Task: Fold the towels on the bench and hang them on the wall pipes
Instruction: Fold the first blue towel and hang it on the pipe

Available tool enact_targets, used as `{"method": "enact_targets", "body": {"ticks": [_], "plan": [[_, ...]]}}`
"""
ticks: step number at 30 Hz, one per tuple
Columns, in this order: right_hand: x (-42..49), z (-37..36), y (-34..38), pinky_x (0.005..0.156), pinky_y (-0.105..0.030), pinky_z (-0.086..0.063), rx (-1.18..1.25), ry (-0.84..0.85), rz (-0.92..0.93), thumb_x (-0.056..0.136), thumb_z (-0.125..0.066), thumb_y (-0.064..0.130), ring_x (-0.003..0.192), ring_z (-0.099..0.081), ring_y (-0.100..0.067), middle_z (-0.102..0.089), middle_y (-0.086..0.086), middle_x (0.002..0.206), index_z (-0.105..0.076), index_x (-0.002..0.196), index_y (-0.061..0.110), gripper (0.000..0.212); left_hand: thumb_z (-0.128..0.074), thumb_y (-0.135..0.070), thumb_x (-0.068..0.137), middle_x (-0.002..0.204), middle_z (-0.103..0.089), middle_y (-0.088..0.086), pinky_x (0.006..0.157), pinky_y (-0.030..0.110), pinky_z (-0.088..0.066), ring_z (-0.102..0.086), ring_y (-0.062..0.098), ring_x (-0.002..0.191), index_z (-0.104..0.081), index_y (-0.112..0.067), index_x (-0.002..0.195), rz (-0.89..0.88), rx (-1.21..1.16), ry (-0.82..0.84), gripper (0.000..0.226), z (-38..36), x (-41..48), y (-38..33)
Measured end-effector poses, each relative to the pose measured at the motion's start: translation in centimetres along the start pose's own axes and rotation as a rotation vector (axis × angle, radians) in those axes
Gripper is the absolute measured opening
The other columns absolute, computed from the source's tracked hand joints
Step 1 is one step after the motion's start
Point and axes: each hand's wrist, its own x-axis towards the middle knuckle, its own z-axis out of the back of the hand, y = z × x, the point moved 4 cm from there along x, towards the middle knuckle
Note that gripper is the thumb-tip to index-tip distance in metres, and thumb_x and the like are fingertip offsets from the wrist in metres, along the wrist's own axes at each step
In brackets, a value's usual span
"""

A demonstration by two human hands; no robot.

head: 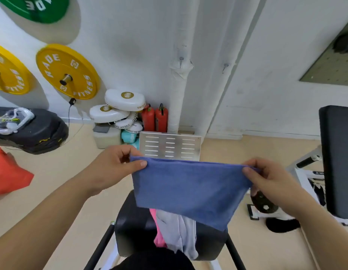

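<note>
A blue towel (188,184) is hanging in the air, stretched between both hands above the black bench (134,227). The left hand (114,164) is pinching its top left corner between thumb and curled fingers, and the right hand (266,178) is pinching the top right corner likewise. Beneath it, a pink towel (158,230) and a pale grey towel (179,230) are lying crumpled on the bench pad. Behind, white wall pipes (179,94) are running upward. A yellow plate (68,72) on a wall peg is showing "RADE FITNESS" — a green plate (38,8) is showing "ADE". White pads (124,99) beside two red fire extinguishers (154,117) are bearing "STARLIGHT".
</note>
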Motion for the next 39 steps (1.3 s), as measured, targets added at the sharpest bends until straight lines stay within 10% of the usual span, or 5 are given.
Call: {"method": "enact_targets", "body": {"ticks": [8,17,24,39], "plan": [[1.6,2.1,2.5,0.063,-0.025,-0.055,0.295,-0.229,0.117,0.089,-0.077,0.017,0.069,-0.075,-0.015,-0.078,0.001,0.074,-0.077,0.085,0.023,0.008,-0.078,-0.015,0.087,0.081,-0.073,-0.009,0.063,0.011,-0.047,-0.060,-0.004,0.067,-0.075,-0.017,0.085,-0.083,0.015,-0.285,0.004,1.4,-0.3,-3.0],[-0.8,-7.4,-9.2,0.076,-0.032,-0.054,0.047,0.097,-0.096,0.091,-0.075,0.019,0.084,-0.071,-0.016,-0.076,0.006,0.080,-0.077,0.088,0.029,0.010,-0.076,-0.023,0.089,0.073,-0.069,0.008,0.061,0.022,-0.043,-0.053,0.009,0.062,-0.066,-0.018,0.077,0.110,0.281,-0.080,0.017,-5.1,-4.3,9.3],[-5.1,-14.4,-16.1,0.081,-0.034,-0.055,-0.129,0.387,-0.242,0.097,-0.063,0.015,0.082,-0.066,-0.019,-0.072,0.000,0.085,-0.071,0.090,0.026,0.016,-0.055,-0.023,0.101,0.081,-0.063,-0.019,0.060,0.019,-0.040,-0.053,0.006,0.066,-0.057,-0.034,0.086,0.198,0.417,0.061,0.019,-8.8,-10.5,17.9],[-4.7,-17.5,-15.9,0.067,-0.019,-0.045,-0.166,0.317,-0.270,0.105,-0.048,0.026,0.083,-0.062,-0.012,-0.064,0.001,0.095,-0.056,0.100,0.027,0.009,-0.043,-0.032,0.105,0.078,-0.062,-0.005,0.061,0.028,-0.043,-0.057,0.013,0.069,-0.050,-0.030,0.090,0.275,0.376,0.081,0.016,-9.3,-10.0,20.6]]}}
